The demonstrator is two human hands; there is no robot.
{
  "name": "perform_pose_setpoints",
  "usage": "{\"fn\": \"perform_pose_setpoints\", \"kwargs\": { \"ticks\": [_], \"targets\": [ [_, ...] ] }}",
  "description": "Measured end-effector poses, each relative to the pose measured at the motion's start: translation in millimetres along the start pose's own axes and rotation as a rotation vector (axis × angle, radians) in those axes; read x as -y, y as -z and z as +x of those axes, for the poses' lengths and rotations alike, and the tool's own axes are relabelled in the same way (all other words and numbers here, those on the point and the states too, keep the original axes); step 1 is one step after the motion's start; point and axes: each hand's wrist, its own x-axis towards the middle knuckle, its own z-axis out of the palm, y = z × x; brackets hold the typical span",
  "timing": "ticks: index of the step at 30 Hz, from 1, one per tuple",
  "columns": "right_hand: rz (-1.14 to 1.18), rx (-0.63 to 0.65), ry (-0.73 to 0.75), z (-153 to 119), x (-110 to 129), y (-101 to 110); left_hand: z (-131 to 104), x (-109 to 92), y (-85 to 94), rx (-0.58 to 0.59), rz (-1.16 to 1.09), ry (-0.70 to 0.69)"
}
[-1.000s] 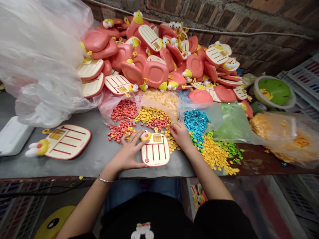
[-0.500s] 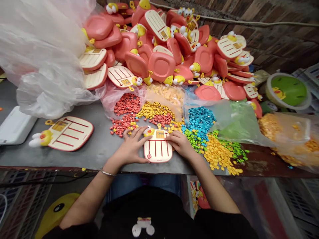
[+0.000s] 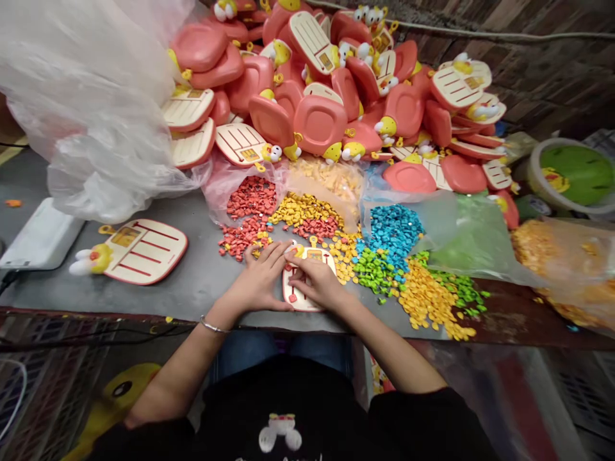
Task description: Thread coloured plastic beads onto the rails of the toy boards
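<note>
A small cream board with red slots (image 3: 307,299) and a yellow duck head at its top lies on the table in front of me. My left hand (image 3: 263,278) rests around its left side, thumb at the lower edge, fingers at the duck head. Over the board's upper left is my right hand (image 3: 314,278), fingers bent together near the slots; whatever may be between the fingertips is hidden. One red piece (image 3: 293,298) sits at the board's lower left. Red pieces (image 3: 250,198), yellow pieces (image 3: 305,211), blue pieces (image 3: 394,234) and green pieces (image 3: 377,270) lie heaped beyond.
Another duck board (image 3: 148,251) lies at the left, beside a white box (image 3: 41,237). A large pile of red-backed boards (image 3: 319,121) stands at the back. Plastic bags (image 3: 115,128) bulge at back left, and a round tub (image 3: 533,169) is at the right.
My right hand has moved left from the board's right edge to over its upper left part. My left hand stays around the board. The whole view has shifted slightly.
</note>
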Motion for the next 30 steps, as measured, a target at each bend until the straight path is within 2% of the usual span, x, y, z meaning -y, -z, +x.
{"fn": "perform_pose_setpoints", "kwargs": {
  "ticks": [2,7,12,26,30],
  "targets": [
    [0.014,0.012,0.041,-2,3,3,0,0,0.2,-0.008,-0.010,0.002],
    [-0.141,-0.131,0.082,1,7,7,-1,4,-2.3,-0.058,-0.057,0.001],
    [-0.412,0.033,0.167,7,4,-9,-2,5,-5.0,-0.100,-0.072,0.011],
    [-0.568,-0.038,0.050,-3,8,-16,1,1,-4.4,-0.097,-0.084,0.014],
    [-0.585,-0.055,0.020,-11,16,-19,0,1,-5.4,-0.111,-0.078,-0.005]
  ]
}}
